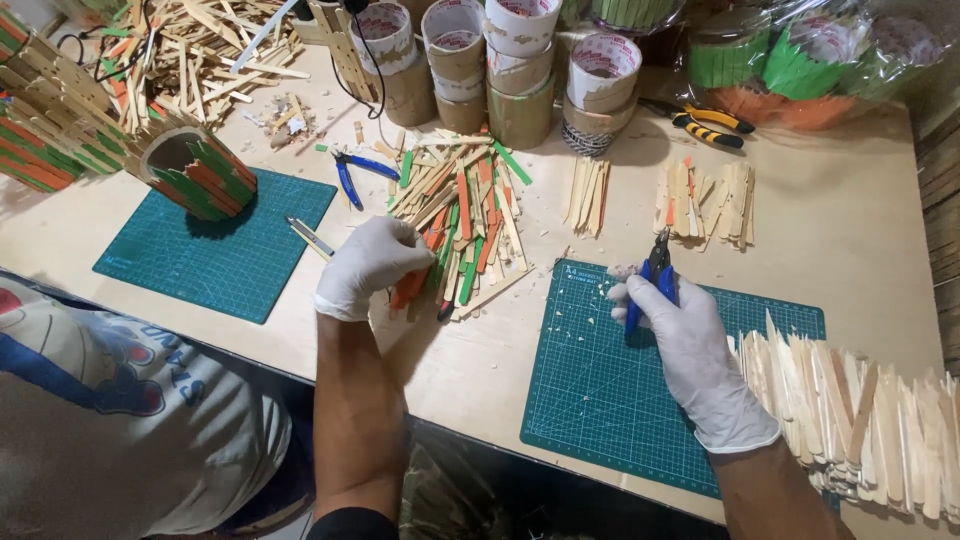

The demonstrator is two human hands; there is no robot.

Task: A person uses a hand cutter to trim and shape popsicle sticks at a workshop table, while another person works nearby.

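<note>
Gripping blue-handled cutters (650, 275) over the green cutting mat (600, 400), the right hand (690, 350) waits while the left hand (370, 265) closes on sticks in the mixed coloured pile (470, 215). Many pointed sticks (860, 410) lie trimmed; much of the pile looks uncut.

A craft workshop, by the look of it. Cutting mats (230, 250) cover the table (850, 240), with wooden sticks (465, 215) heaped centre and tape rolls (500, 60) along the top.

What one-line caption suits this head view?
White-gloved left hand reaches into a pile of plain, orange and green wooden craft sticks; gloved right hand grips blue-handled cutters.
</note>
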